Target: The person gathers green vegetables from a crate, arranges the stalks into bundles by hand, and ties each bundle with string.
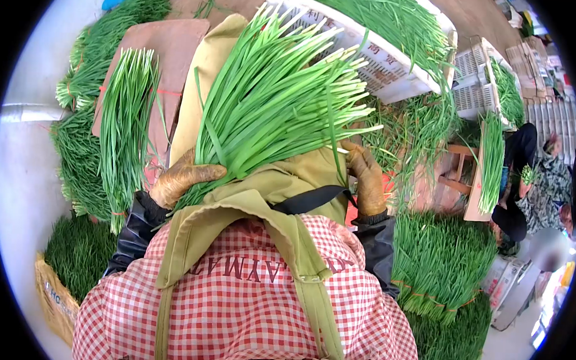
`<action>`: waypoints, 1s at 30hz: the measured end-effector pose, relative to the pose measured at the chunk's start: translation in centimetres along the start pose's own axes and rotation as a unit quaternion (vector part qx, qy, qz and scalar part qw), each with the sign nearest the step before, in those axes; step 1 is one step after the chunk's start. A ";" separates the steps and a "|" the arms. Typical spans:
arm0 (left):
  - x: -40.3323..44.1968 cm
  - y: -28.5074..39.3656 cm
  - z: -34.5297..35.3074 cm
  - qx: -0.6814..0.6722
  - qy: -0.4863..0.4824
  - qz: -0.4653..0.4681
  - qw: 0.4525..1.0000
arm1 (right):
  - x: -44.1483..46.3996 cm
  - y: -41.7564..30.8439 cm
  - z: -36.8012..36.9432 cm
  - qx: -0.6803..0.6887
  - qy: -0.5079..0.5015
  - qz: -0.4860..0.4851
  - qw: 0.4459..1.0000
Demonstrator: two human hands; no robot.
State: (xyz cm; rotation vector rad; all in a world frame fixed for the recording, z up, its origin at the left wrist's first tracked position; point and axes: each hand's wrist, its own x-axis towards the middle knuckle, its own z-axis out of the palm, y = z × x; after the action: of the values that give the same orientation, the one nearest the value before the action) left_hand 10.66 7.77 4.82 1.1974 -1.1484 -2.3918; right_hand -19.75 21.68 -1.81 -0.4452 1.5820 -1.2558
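The left hand (185,178), in what looks like a creased brown glove, is closed on the leaf ends of the chives (275,106), thumb over the blades, fingers mostly hidden. The right hand (367,179), similarly covered, is curled beside the pale stem ends; I cannot tell whether it pinches any.

Between and ahead of the hands, the chives fan out over the lap, flat, glossy green blades running to slim white tips. Under them is the dull olive cloth of the apron (307,174), crossed by a black strap (316,199) between the wrists. Left of the left hand, a tied bundle (129,104) lies straight along a smooth brown board (172,41). Ahead of the right hand is a white crate (393,76) of slotted plastic, heaped with greens; behind that hand, banded bunches (447,268) stand densely packed.
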 end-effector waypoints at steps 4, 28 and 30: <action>-0.1 0.1 -0.1 0.033 0.008 -0.003 0.999 | 1.2 2.3 0.7 -0.109 0.022 -0.134 0.985; 0.1 -2.7 -0.1 0.179 0.046 0.139 0.973 | 7.6 -7.8 5.5 -0.066 0.051 -0.087 0.993; 0.0 -2.3 -0.6 0.189 0.035 0.112 0.975 | 7.5 -8.0 4.6 -0.031 0.024 -0.067 0.997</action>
State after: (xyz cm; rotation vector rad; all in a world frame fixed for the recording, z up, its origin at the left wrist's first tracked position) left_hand 11.41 9.02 2.94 1.1688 -1.6701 -2.0072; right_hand -21.18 10.51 1.89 -0.5721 1.6569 -1.3294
